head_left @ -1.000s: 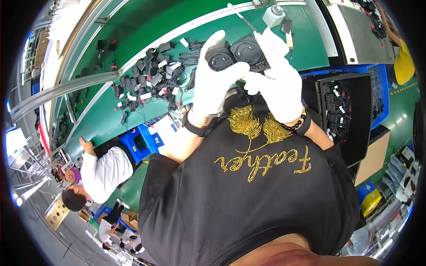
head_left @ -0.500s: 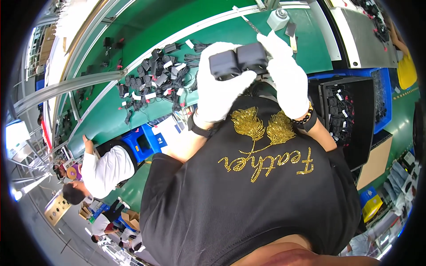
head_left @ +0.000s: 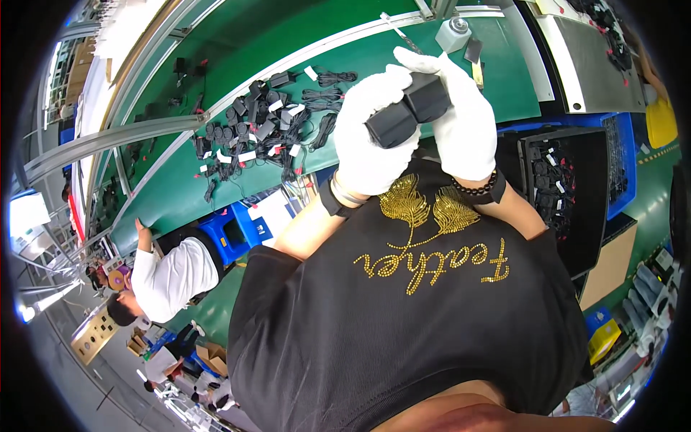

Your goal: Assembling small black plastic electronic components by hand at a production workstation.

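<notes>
Both my hands wear white gloves and are raised close together in front of my chest. In my left hand (head_left: 371, 155) is a boxy black power adapter (head_left: 392, 126), its flat side turned up. My right hand (head_left: 466, 126) grips a second black power adapter (head_left: 427, 98), a little farther off and to the right. The two blocks touch or nearly touch, and they sit at a slant. Gloved fingers cover their undersides and outer edges. Beyond my left hand, a pile of black adapters with coiled cables (head_left: 259, 119) and white tags lies on the green table (head_left: 248, 173).
At the table's far side stand a translucent bottle (head_left: 453, 34) and a slim tool (head_left: 399, 32). On the right, a black bin (head_left: 586, 194) holds more tagged cables, beside a blue crate (head_left: 626, 165). A person in white (head_left: 176, 277) sits at left near a blue stool (head_left: 237, 234).
My hands have shifted slightly right and tilted. The adapters, nearly level side by side before, now slant, the left one nearer to me and the right one farther.
</notes>
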`<state>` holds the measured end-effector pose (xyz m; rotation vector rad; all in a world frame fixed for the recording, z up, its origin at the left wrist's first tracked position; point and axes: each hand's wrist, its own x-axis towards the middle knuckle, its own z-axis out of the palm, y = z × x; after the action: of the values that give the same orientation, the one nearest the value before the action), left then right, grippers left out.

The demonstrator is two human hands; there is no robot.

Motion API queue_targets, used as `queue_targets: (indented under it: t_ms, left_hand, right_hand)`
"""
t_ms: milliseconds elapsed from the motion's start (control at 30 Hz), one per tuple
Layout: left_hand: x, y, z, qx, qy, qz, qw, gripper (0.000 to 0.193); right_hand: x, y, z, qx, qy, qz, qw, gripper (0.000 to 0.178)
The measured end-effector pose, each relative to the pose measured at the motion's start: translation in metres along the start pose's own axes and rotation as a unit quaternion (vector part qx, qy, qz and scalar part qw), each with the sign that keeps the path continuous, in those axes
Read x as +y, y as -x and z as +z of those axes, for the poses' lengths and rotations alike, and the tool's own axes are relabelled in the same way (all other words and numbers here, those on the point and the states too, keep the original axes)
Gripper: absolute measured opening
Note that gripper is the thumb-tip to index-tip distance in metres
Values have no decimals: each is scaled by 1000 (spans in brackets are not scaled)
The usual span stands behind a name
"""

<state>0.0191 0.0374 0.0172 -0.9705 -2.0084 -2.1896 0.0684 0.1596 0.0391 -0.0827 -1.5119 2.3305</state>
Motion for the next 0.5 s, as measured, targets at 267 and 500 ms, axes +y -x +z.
queue_targets:
  t_ms: [267,500]
  left_hand:
    - [6,-3,-4,13,-92,61,994,54]
    - [12,-9,2,-17,-131,46,990,54]
  right_hand:
    - [-1,5,7,73,-235,90,965,54]
    - [11,11,19,47,356,-131,924,86]
